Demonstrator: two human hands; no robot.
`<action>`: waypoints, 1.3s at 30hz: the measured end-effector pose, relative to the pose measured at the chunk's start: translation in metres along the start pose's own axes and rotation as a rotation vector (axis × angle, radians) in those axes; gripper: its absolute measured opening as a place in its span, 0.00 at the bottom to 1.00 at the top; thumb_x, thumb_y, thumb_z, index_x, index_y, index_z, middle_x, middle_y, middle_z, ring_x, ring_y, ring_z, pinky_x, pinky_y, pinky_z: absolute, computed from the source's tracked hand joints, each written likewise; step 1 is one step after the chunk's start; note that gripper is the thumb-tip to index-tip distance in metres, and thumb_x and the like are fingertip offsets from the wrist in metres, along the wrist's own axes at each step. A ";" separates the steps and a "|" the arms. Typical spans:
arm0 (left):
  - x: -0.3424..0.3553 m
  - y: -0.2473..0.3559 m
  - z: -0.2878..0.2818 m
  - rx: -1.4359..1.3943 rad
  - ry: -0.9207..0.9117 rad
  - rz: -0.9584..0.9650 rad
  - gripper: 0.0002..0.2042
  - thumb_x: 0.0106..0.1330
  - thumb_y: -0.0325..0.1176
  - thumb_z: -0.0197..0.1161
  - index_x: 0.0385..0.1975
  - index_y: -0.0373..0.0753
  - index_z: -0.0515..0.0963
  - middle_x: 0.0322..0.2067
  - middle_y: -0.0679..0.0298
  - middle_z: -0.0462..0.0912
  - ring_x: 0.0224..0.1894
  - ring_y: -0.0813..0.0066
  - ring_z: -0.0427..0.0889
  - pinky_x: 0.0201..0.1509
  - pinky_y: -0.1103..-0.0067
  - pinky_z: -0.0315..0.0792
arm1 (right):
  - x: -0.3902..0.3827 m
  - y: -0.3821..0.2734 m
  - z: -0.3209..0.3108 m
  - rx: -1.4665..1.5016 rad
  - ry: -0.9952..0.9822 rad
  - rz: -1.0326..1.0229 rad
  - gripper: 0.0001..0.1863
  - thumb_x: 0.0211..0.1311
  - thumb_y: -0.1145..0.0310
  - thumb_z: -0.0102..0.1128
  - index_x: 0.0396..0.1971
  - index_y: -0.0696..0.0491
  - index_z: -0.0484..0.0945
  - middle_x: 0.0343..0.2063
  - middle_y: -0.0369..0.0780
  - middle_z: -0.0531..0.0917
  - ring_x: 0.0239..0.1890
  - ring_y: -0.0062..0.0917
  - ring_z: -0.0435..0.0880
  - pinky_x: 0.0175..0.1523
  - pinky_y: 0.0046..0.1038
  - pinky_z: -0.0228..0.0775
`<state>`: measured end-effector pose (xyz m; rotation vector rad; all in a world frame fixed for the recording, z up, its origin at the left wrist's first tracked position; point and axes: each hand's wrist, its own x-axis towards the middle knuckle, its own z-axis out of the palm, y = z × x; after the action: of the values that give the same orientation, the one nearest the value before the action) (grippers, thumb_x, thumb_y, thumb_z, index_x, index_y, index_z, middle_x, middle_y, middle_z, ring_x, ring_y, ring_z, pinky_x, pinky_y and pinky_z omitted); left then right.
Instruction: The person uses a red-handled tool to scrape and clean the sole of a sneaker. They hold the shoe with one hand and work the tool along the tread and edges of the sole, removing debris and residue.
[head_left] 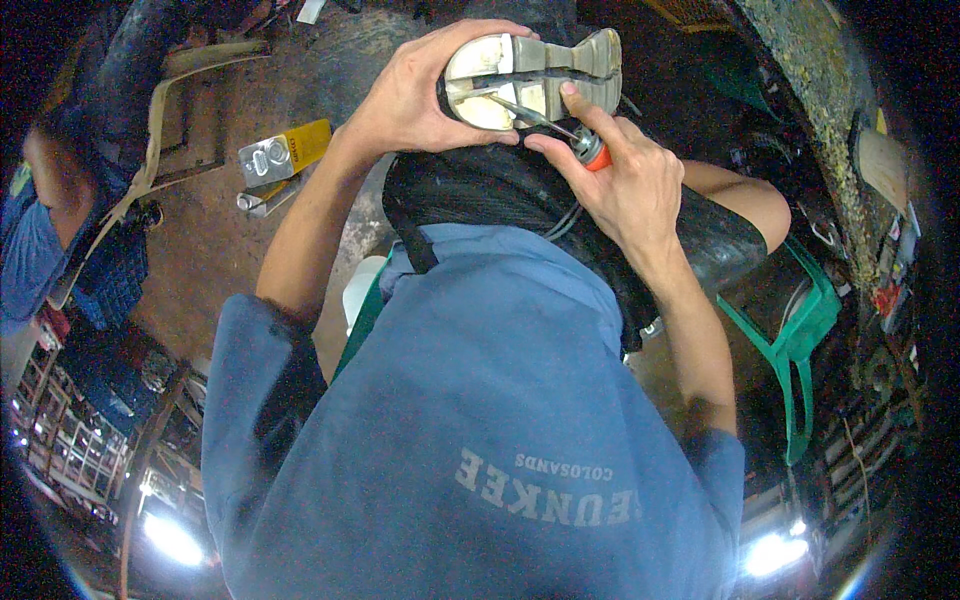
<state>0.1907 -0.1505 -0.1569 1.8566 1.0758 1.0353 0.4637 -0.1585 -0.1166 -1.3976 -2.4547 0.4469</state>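
Observation:
A shoe is held sole up above my lap, its worn grey and pale tread showing a dark groove along the middle. My left hand wraps round the rounded end of the shoe, thumb along the near edge and fingers over the far edge. In my right hand is an awl with an orange-red handle. Its thin metal shaft slants across the sole, and the tip lies at the pale part near my left hand. My right index finger stretches along the tool onto the sole.
A yellow and silver metal can lies on the brown floor to the left. Beyond it, another person's arm shows at the left rim. A green plastic chair is at my right, below a rough, crusted beam. Dark cloth covers my lap.

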 end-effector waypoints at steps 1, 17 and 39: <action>0.000 0.000 0.000 -0.005 0.004 0.001 0.46 0.45 0.40 0.92 0.69 0.41 0.78 0.62 0.59 0.88 0.65 0.59 0.88 0.72 0.65 0.79 | 0.000 0.000 0.000 0.004 0.003 0.003 0.34 0.61 0.30 0.73 0.56 0.41 0.91 0.24 0.46 0.89 0.23 0.40 0.90 0.26 0.41 0.82; 0.001 -0.002 -0.001 0.018 0.002 0.027 0.46 0.45 0.42 0.92 0.68 0.41 0.79 0.62 0.59 0.88 0.64 0.56 0.88 0.72 0.64 0.80 | 0.012 -0.002 -0.006 -0.066 -0.036 -0.103 0.34 0.63 0.30 0.72 0.53 0.44 0.91 0.22 0.45 0.88 0.24 0.40 0.91 0.26 0.41 0.82; -0.002 -0.004 0.003 -0.007 0.003 0.019 0.46 0.43 0.39 0.92 0.68 0.41 0.79 0.63 0.58 0.88 0.65 0.57 0.88 0.72 0.64 0.80 | 0.013 -0.008 -0.014 -0.078 -0.102 -0.139 0.38 0.65 0.28 0.68 0.55 0.49 0.89 0.24 0.47 0.88 0.24 0.41 0.92 0.27 0.41 0.83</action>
<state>0.1919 -0.1509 -0.1623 1.8636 1.0567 1.0516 0.4565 -0.1499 -0.0997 -1.2513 -2.6576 0.4043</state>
